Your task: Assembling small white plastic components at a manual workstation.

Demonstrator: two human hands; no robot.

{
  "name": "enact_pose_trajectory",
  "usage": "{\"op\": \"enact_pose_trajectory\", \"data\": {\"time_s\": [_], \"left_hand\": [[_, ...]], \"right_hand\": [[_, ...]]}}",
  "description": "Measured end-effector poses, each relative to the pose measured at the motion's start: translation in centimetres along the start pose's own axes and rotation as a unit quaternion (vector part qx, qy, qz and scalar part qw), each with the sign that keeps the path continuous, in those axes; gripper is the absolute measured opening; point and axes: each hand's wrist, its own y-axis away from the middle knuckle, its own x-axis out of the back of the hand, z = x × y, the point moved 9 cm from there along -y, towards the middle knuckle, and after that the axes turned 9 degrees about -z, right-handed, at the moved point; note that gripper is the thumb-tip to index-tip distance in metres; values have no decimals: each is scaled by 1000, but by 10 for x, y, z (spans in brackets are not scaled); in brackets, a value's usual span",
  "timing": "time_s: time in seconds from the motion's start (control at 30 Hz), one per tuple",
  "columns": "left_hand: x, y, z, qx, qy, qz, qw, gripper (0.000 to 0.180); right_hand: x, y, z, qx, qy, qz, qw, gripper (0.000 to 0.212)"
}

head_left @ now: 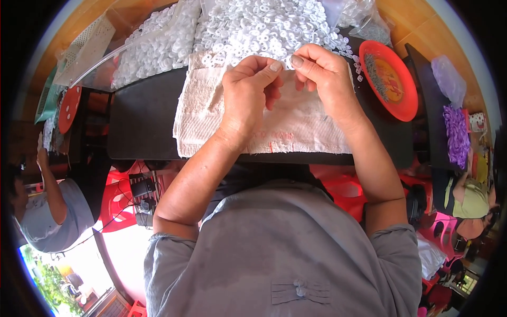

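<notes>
A dark table [142, 121] carries a pale towel [296, 127] and, at its far edge, a heap of small white rings [253, 26]. A red plate [391, 79] sits to the right. Above the towel, the left hand [248, 90] and right hand [322, 74] meet, fingertips pinched shut; whatever they hold is too small to tell.
</notes>
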Motion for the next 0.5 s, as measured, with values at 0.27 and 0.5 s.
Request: {"op": "enact_pose_trajectory", "data": {"time_s": [0.27,0.5], "left_hand": [[-3,0,4,-13,-47,-8,999,13],[-3,0,1,-15,-70,-6,997,11]], "right_hand": [[-9,1,-9,16,58,-29,998,18],[-12,0,11,-44,-14,-59,997,18]]}}
